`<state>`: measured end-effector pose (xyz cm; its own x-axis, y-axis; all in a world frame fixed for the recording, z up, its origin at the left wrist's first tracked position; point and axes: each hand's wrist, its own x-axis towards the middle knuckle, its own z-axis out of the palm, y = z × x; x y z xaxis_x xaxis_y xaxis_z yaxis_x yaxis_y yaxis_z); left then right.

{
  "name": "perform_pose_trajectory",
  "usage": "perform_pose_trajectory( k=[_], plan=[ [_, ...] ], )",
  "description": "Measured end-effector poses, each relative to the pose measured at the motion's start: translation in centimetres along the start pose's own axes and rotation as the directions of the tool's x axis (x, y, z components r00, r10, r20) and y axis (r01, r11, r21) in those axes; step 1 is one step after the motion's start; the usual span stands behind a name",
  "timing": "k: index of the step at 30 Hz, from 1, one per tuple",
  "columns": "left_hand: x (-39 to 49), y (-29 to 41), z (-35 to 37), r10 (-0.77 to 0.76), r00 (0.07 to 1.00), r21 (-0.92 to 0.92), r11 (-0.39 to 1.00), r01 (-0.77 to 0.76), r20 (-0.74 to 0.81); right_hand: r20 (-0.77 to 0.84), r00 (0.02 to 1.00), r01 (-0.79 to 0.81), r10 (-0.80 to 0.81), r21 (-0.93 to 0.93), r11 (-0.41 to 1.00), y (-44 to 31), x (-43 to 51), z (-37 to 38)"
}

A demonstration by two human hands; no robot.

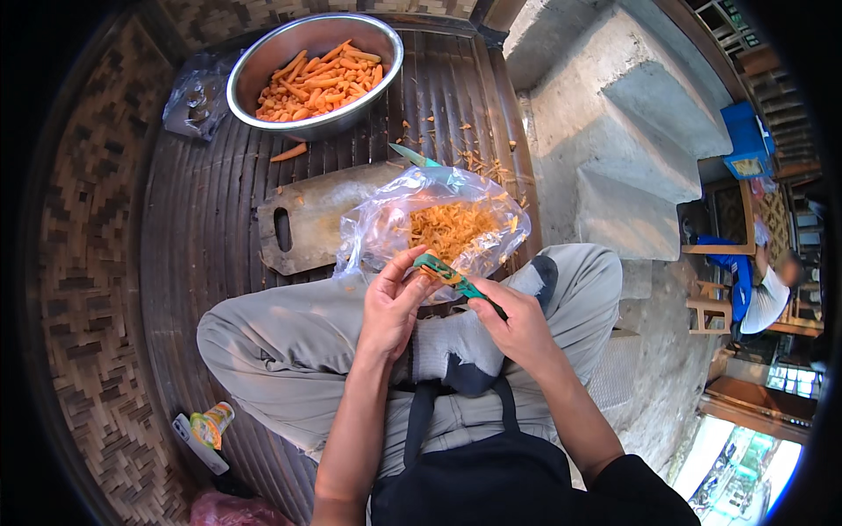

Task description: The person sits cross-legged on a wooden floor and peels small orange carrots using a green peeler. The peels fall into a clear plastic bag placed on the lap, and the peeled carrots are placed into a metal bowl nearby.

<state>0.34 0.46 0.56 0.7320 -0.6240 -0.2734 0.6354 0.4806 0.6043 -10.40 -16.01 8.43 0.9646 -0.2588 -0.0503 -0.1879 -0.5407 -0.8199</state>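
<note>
My left hand (395, 296) grips a carrot (431, 254), most of it hidden by the fingers and the tool. In my right hand (516, 319) is a green-handled peeler (444, 271), its head lying against the carrot with an orange strip on it. Just beyond both hands, a clear plastic bag (368, 227) lies with its mouth spread around a heap of carrot peelings (454, 227). Partly under the bag is a worn wooden cutting board (322, 204) with a handle slot. A knife (411, 155) with a light green handle rests at the board's far edge.
A metal bowl (263, 69) of peeled carrots stands at the far left, with a loose carrot (289, 152) before it. Peeling scraps (483, 164) litter the bamboo platform (197, 243). Concrete steps (625, 191) rise at right; a person (766, 296) sits beyond. A phone (200, 444) and cup (214, 424) lie lower left.
</note>
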Motion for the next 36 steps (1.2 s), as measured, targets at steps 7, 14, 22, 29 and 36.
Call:
perform_pose_trajectory(
  k=[7, 14, 22, 29, 36],
  plan=[
    [0.1, 0.4, -0.1, -0.039, 0.999, -0.019, 0.999, 0.040, 0.019, 0.024, 0.999, 0.027, -0.027, -0.006, 1.000, 0.2, 0.3, -0.1],
    [0.1, -0.1, -0.1, 0.032, 0.999, -0.093, 0.995, -0.036, -0.044, 0.037, 0.999, -0.038, 0.036, 0.065, 0.997, 0.3, 0.3, 0.0],
    [0.1, 0.0, 0.0, 0.031, 0.994, -0.145, 0.988, -0.046, -0.101, -0.096, 0.992, 0.069, -0.076, -0.068, 0.995, 0.2, 0.4, 2.0],
    [0.3, -0.3, 0.0, 0.044, 0.986, -0.042, 0.998, -0.051, -0.160, -0.140, 0.989, 0.033, -0.049, -0.112, 0.993, 0.2, 0.5, 2.3],
    [0.0, -0.1, 0.5, 0.036, 0.987, -0.022, 0.999, -0.040, -0.156, -0.248, 0.966, -0.103, 0.070, -0.123, 0.987, 0.0, 1.6, 2.3]
  ],
)
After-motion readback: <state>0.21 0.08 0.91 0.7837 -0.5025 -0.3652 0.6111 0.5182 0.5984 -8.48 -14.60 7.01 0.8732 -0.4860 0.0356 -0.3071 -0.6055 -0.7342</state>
